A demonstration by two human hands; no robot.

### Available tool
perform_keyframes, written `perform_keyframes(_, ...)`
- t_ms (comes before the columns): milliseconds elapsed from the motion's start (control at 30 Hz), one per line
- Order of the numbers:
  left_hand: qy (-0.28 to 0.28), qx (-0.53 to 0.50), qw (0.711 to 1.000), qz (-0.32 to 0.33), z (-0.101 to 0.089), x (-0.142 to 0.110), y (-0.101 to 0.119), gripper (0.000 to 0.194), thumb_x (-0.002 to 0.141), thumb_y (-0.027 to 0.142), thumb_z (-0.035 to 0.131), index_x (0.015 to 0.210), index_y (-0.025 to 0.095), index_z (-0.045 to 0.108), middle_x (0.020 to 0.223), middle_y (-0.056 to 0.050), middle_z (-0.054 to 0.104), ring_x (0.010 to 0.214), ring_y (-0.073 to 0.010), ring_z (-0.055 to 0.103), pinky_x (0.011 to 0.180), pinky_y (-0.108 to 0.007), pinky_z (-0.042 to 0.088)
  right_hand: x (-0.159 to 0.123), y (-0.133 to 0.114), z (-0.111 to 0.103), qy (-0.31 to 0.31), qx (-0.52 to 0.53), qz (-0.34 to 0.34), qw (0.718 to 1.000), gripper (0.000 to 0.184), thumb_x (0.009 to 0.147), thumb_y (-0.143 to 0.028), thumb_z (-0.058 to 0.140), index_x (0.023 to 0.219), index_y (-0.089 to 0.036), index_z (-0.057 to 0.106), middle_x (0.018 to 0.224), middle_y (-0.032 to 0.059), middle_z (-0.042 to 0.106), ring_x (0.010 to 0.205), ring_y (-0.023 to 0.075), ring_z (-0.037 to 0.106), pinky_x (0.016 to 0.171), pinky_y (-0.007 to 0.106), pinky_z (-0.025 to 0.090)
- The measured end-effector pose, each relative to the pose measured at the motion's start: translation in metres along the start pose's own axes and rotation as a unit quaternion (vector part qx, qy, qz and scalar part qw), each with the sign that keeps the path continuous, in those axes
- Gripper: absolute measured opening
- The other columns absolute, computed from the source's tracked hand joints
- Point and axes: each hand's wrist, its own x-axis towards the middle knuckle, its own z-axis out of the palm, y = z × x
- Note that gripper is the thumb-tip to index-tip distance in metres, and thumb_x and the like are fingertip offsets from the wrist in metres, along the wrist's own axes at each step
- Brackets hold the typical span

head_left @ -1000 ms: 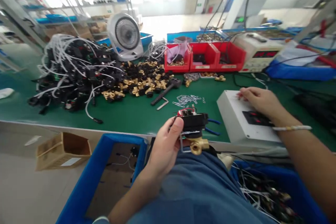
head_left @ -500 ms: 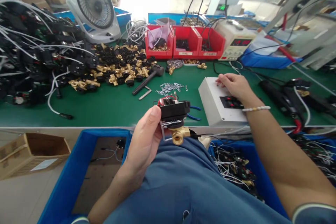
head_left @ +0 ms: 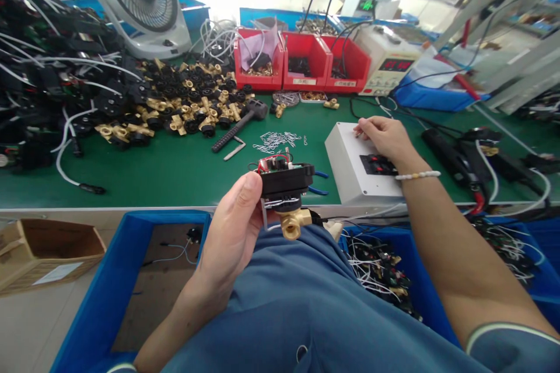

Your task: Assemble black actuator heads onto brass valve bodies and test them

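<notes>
My left hand (head_left: 234, 215) grips a motorized brass valve: a black actuator housing (head_left: 286, 180) with an exposed circuit board and red wires on top, and a brass valve body (head_left: 292, 224) beneath. A bent metal wire piece hangs beside the valve, near my fingers. On the bench, my right hand (head_left: 385, 139) rests over a white control box (head_left: 345, 157). Its thumb and forefinger are pinched together at the far left part of the box top; what lies between them is hidden. Black-and-red terminals (head_left: 377, 165) sit under my right wrist.
Wire clips (head_left: 276, 141), a hammer (head_left: 240, 125), a hex key (head_left: 235, 150) and blue-handled pliers (head_left: 318, 190) lie on the green bench. Brass fittings (head_left: 188, 108) pile up at left. Red bins (head_left: 306, 78) and a power supply (head_left: 387, 70) stand behind; blue crates (head_left: 126, 245) sit below.
The whole view has shifted slightly, with the bench things sliding left and up. Both hands keep the same hold. The power supply's red display now looks brighter and reads differently.
</notes>
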Motion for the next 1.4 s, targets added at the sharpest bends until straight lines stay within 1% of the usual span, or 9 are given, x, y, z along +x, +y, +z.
perform_keyframes(167, 0.015, 0.009, 1.0, 0.005, 0.001, 0.0, 0.0, 0.048, 0.087, 0.057, 0.073, 0.112, 0.017, 0.075, 0.098, -0.007, 0.08, 0.081, -0.0207, 0.077, 0.071, -0.027, 0.063, -0.003, -0.003, -0.001, 0.0, -0.007, 0.002, 1.0, 0.028, 0.096, -0.035, 0.062, 0.074, -0.02, 0.07, 0.078, 0.0047, 0.074, 0.066, 0.0151, 0.064, 0.069, 0.026, 0.051)
perform_keyframes(267, 0.022, 0.014, 1.0, 0.005, 0.001, 0.0, 0.0, 0.05, 0.086, 0.059, 0.073, 0.111, 0.015, 0.075, 0.096, -0.008, 0.081, 0.086, -0.0236, 0.078, 0.073, -0.029, 0.063, -0.003, -0.004, -0.001, -0.001, -0.003, 0.009, 1.0, 0.027, 0.097, -0.031, 0.061, 0.073, -0.02, 0.069, 0.077, 0.0041, 0.073, 0.067, 0.0149, 0.064, 0.07, 0.027, 0.051)
perform_keyframes(400, 0.017, 0.008, 1.0, 0.0, 0.0, 0.0, 0.0, 0.051, 0.087, 0.058, 0.073, 0.114, 0.015, 0.075, 0.097, -0.01, 0.081, 0.097, -0.0282, 0.077, 0.08, -0.033, 0.064, -0.003, -0.003, 0.0, 0.002, -0.004, 0.011, 1.0, 0.028, 0.096, -0.036, 0.062, 0.075, -0.02, 0.069, 0.078, 0.0049, 0.073, 0.068, 0.0152, 0.065, 0.07, 0.027, 0.052)
perform_keyframes(600, 0.006, -0.012, 1.0, -0.011, 0.002, 0.003, 0.001, 0.045, 0.089, 0.055, 0.071, 0.11, 0.016, 0.076, 0.093, -0.008, 0.08, 0.09, -0.0265, 0.078, 0.073, -0.031, 0.065, -0.002, -0.001, 0.001, 0.005, -0.008, 0.013, 1.0, 0.027, 0.094, -0.042, 0.063, 0.077, -0.021, 0.07, 0.083, 0.006, 0.075, 0.075, 0.0181, 0.067, 0.076, 0.032, 0.057)
perform_keyframes(867, 0.017, -0.03, 0.999, -0.02, 0.001, 0.003, -0.001, 0.047, 0.09, 0.053, 0.07, 0.123, 0.018, 0.072, 0.103, -0.009, 0.08, 0.093, -0.0276, 0.078, 0.074, -0.034, 0.066, -0.003, -0.002, 0.002, 0.005, -0.001, 0.013, 1.0, 0.026, 0.095, -0.036, 0.062, 0.075, -0.02, 0.068, 0.081, 0.0056, 0.073, 0.072, 0.0169, 0.065, 0.078, 0.032, 0.054)
perform_keyframes(1033, 0.016, -0.032, 0.999, -0.02, 0.0, 0.003, 0.0, 0.047, 0.086, 0.048, 0.077, 0.124, 0.021, 0.07, 0.118, -0.009, 0.077, 0.092, -0.0229, 0.077, 0.081, -0.031, 0.065, -0.007, -0.014, 0.001, 0.007, -0.003, 0.038, 0.999, 0.025, 0.096, -0.024, 0.06, 0.072, -0.021, 0.066, 0.079, 0.0041, 0.072, 0.07, 0.015, 0.062, 0.076, 0.029, 0.051)
perform_keyframes(1133, 0.027, -0.036, 0.999, -0.015, 0.001, 0.003, 0.002, 0.045, 0.082, 0.043, 0.081, 0.119, 0.019, 0.071, 0.11, -0.009, 0.079, 0.087, -0.0212, 0.078, 0.08, -0.03, 0.064, -0.01, -0.021, 0.0, 0.004, 0.0, 0.048, 0.999, 0.026, 0.097, -0.018, 0.058, 0.072, -0.02, 0.065, 0.079, 0.0036, 0.072, 0.068, 0.0127, 0.058, 0.076, 0.026, 0.048)
perform_keyframes(1300, 0.042, -0.07, 0.995, -0.053, 0.005, 0.004, 0.011, 0.028, 0.093, 0.042, 0.067, 0.104, 0.017, 0.074, 0.091, -0.007, 0.08, 0.083, -0.0205, 0.079, 0.074, -0.028, 0.065, -0.012, -0.024, 0.0, 0.006, 0.007, 0.054, 0.998, 0.026, 0.097, -0.015, 0.058, 0.072, -0.018, 0.065, 0.079, 0.0037, 0.071, 0.065, 0.0115, 0.054, 0.074, 0.026, 0.047)
perform_keyframes(1400, 0.038, -0.098, 0.99, -0.089, 0.007, 0.005, 0.014, 0.032, 0.102, 0.037, 0.053, 0.099, 0.015, 0.075, 0.086, -0.007, 0.08, 0.076, -0.0185, 0.078, 0.072, -0.029, 0.066, -0.012, -0.026, 0.001, 0.007, 0.011, 0.06, 0.998, 0.027, 0.097, -0.014, 0.057, 0.07, -0.018, 0.064, 0.077, 0.0038, 0.07, 0.064, 0.0112, 0.053, 0.073, 0.025, 0.046)
